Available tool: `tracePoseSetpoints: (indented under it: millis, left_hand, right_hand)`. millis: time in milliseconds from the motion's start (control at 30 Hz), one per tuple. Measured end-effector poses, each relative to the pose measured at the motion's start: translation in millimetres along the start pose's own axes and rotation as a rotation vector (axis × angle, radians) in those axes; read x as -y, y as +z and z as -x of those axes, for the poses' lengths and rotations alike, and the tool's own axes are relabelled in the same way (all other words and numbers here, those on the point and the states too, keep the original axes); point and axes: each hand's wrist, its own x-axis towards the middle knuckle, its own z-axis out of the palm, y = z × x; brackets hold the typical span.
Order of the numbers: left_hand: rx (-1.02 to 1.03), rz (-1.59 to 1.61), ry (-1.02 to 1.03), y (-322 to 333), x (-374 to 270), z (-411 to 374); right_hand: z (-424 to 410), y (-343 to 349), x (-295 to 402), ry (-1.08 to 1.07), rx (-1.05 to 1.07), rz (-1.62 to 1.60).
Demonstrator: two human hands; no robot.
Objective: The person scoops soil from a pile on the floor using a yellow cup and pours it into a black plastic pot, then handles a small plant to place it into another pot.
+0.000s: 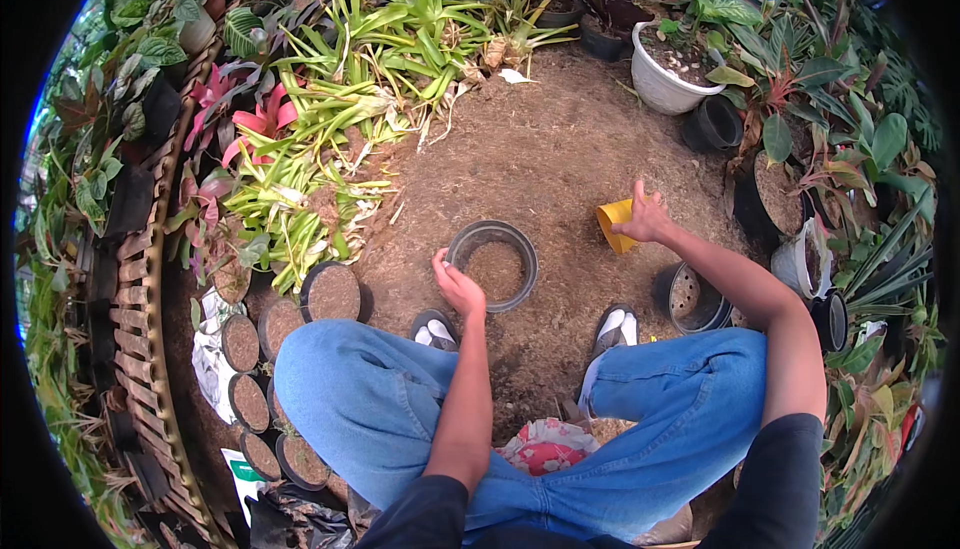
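Observation:
A round black plastic plant pot [531,279], with brown soil or fibre showing inside it, stands on the ground before me. My left hand [459,285] rests against its left rim, thumb and fingers around the edge. To the right, my right hand [646,215] is on a yellow plastic scoop or cup [616,238], which is tilted with its opening to the left; fingers partly hide it. An empty-looking black pot with drainage holes [686,298] lies tilted by my right knee.
Uprooted green plants [352,91] lie heaped at upper left. Several soil-filled pots [241,343] stand beside my left knee. A white pot [667,84] and a small black pot [712,125] are at upper right. Dense potted foliage lines both sides.

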Motion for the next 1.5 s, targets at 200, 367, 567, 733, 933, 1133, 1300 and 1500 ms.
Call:
tracePoseSetpoints:
  millis: [200,367,567,733,933,1133,1300,1500]
  left_hand:
    - [-0.043,-0.036,0.04,4.1,1.1,1.5]
    - [-0.024,-0.044,0.04,3.6,-2.6,4.0]
    - [-0.026,-0.07,0.026,-0.3,-6.1,2.8]
    - [-0.002,0.023,0.049,4.8,-4.1,1.6]
    - [-0.001,0.005,0.039,-3.7,-4.8,0.4]
    - [-0.003,-0.016,0.051,1.6,-7.1,2.6]
    - [-0.03,-0.052,0.056,-4.6,-4.5,-1.3]
    - [-0.008,-0.067,0.027,2.6,-10.0,4.7]
  right_hand:
    - [2.2,19.9,-3.1,0.267,0.073,-0.103]
    - [10.4,38.2,27.5,0.382,0.189,-0.34]
    - [16.8,45.1,38.9,0.379,0.289,-0.556]
    - [4.2,34.9,9.0,0.323,0.332,-0.727]
    - [16.7,-9.0,12.3,0.164,0.44,-0.979]
    - [16.5,-54.3,26.2,-0.069,0.647,-0.967]
    - [36.9,-87.2,93.0,-0.298,0.611,-0.604]
    - [53.7,-75.9,133.3,-0.567,0.199,-0.232]
